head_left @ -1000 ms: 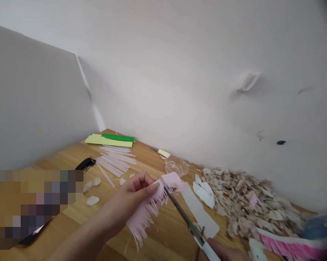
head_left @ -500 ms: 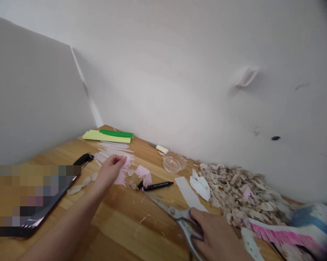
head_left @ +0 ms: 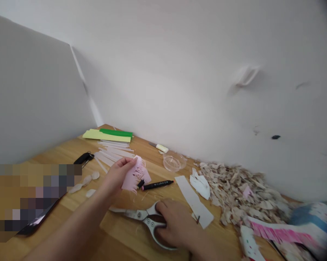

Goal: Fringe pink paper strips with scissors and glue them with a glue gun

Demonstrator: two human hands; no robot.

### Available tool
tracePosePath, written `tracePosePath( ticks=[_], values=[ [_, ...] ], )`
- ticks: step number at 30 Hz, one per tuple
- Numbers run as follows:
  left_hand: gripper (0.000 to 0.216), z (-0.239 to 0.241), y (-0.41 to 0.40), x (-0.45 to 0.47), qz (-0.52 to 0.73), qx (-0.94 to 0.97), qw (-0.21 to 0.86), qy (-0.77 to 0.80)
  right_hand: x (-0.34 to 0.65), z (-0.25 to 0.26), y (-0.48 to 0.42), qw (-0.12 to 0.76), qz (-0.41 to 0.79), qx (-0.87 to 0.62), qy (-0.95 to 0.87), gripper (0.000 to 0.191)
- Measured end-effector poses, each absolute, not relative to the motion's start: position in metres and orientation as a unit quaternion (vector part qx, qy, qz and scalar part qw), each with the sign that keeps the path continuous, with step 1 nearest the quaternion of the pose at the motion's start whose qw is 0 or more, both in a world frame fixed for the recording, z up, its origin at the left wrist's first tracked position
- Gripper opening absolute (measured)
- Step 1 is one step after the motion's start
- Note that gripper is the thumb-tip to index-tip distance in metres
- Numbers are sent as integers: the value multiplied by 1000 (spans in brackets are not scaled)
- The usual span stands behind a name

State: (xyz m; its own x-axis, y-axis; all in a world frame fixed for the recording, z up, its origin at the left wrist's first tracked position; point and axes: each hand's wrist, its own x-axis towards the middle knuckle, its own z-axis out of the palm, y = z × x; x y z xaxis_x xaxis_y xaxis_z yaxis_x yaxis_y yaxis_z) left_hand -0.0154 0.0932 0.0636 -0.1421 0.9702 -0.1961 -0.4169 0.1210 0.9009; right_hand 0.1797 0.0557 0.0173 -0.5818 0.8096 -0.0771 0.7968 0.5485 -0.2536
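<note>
Between the thumb and fingers of my left hand (head_left: pixel 123 169) is a piece of pink fringed paper (head_left: pixel 133 177), its cut strips hanging down. My right hand (head_left: pixel 175 223) grips a pair of metal scissors (head_left: pixel 140 214) by the handles, low over the wooden table. The blades point left, below the paper and apart from it. A black marker (head_left: pixel 158 185) lies just right of the fringed paper, its left end close behind the strips. To the right of it rests a pale paper strip (head_left: pixel 192 199), partly beside my right hand.
A large heap of paper scraps (head_left: pixel 239 188) lies at the right, with a white crumpled piece (head_left: pixel 200 184) beside it. A clear plastic dish (head_left: pixel 174 162) and a small knife (head_left: pixel 161 147) sit by the wall. Yellow and green sheets (head_left: pixel 107 135), white strips (head_left: pixel 115 150) and keys (head_left: pixel 83 158) are at the left.
My left hand has shifted right with the pink fringed paper, over the other pink piece. My right hand has moved left with the scissors, whose blades now point more level to the left.
</note>
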Motion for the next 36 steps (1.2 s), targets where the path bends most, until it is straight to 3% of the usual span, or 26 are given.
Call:
tracePosePath(
  ticks=[5, 8, 12, 15, 19, 21, 26, 36],
  values=[
    [29, 58, 87, -4, 577, 317, 593, 463, 176, 35, 49, 56, 175, -425, -886, 26],
    [26, 62, 82, -1, 563, 345, 588, 466, 194, 44, 38, 128, 199, -426, -873, 34],
    [24, 68, 76, 4, 560, 386, 565, 467, 231, 34, 20, 219, 205, -536, -789, 14],
    [21, 66, 65, 17, 562, 426, 545, 453, 239, 23, 7, 324, 347, -584, -658, 20],
    [16, 59, 40, 40, 511, 514, 551, 414, 221, 33, 5, 466, 571, -462, -493, 50],
    [14, 57, 29, 46, 479, 551, 549, 407, 211, 42, 11, 480, 589, -439, -479, 51],
    [15, 59, 24, 45, 458, 587, 507, 436, 203, 47, 27, 510, 551, -460, -475, 27],
    [16, 43, 34, 47, 457, 557, 538, 437, 238, 42, 28, 441, 443, -556, -548, 36]
  ],
)
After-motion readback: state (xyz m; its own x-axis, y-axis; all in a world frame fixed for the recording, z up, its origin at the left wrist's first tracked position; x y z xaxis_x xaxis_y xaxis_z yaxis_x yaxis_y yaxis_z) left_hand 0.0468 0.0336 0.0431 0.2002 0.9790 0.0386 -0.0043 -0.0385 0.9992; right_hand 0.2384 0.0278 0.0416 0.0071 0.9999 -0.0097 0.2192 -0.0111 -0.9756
